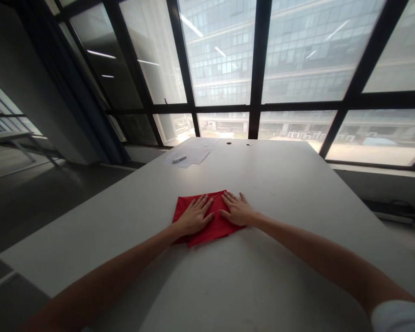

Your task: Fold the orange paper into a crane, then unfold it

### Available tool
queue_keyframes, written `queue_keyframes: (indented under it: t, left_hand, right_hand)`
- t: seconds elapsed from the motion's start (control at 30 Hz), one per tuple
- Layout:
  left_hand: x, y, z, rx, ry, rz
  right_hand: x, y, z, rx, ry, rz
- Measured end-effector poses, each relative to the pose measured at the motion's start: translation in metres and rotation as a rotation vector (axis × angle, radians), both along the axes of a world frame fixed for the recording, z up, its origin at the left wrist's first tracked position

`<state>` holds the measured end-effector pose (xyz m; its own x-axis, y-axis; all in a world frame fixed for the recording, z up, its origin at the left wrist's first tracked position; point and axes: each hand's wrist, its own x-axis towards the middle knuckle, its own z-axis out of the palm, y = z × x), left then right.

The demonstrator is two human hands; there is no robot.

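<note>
A folded red cloth (pixel 214 228) lies flat on the white table, its layers overlapping unevenly along the near edge. My left hand (pixel 195 216) rests palm down on its left and middle part, fingers spread. On the cloth's right side lies my right hand (pixel 238 210), also flat, with the fingers apart and the thumb pointing toward the left hand. Both palms touch the top of the fabric, and neither hand grips it. The parts of the cloth under the hands are hidden.
The white table (pixel 263 286) stretches away toward large windows. White paper sheets (pixel 197 150) lie at its far left, with a small white tube-like object (pixel 179 159) on them. A round dark hole (pixel 228 143) sits near the far edge. A dark blue curtain (pixel 72 92) hangs at left.
</note>
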<state>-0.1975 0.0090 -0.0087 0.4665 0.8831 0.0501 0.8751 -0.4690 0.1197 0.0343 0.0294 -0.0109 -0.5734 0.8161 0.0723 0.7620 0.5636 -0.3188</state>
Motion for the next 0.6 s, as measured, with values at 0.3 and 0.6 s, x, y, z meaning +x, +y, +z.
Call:
queue_keyframes:
  t: [0.3, 0.6]
  left_hand:
    - [0.028, 0.005, 0.007, -0.035, -0.008, -0.159]
    - [0.121, 0.008, -0.001, 0.041, -0.134, -0.306]
  right_hand:
    - [0.043, -0.011, 0.01, -0.01, 0.021, -0.151]
    - [0.113, -0.065, -0.008, 0.045, -0.005, -0.116]
